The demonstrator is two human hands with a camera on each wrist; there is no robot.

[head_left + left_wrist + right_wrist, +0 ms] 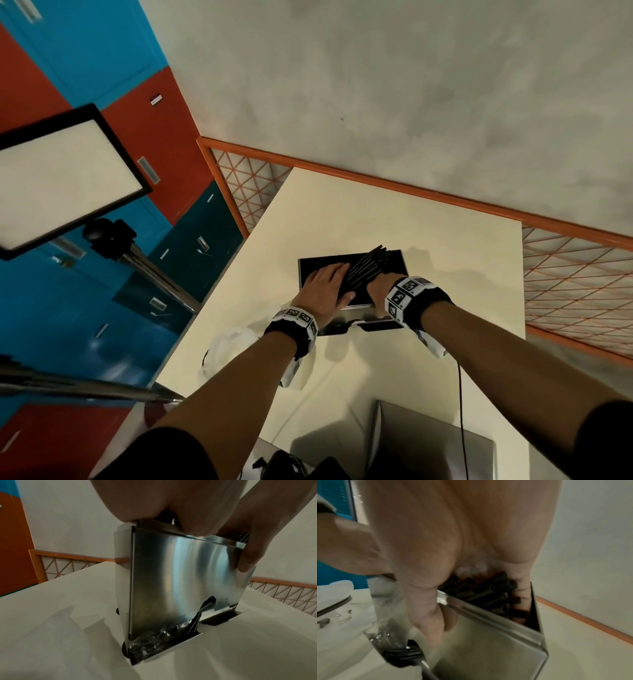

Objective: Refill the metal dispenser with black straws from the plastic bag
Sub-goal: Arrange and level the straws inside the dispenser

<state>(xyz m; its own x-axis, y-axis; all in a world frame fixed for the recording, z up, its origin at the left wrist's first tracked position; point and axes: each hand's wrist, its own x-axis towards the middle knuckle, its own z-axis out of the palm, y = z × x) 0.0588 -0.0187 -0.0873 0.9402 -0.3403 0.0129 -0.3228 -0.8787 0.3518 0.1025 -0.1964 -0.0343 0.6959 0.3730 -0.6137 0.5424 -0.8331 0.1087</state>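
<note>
A bundle of black plastic straws [364, 270] lay half inside the shiny rectangular metal dispenser [180, 577], not yet settled; the left hand [325, 286] pressed flat, the right hand [378, 291] gripped them.

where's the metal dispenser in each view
Head: metal dispenser mid-frame on the table, under both hands.
Left wrist: centre, its shiny front wall facing the camera.
Right wrist: lower right, open top holding black straws.
Shared landmark: orange rail.

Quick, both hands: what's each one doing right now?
Left hand: open, fingers flat on the straws over the dispenser.
Right hand: holding the bundle of straws at the dispenser's open top.
</note>
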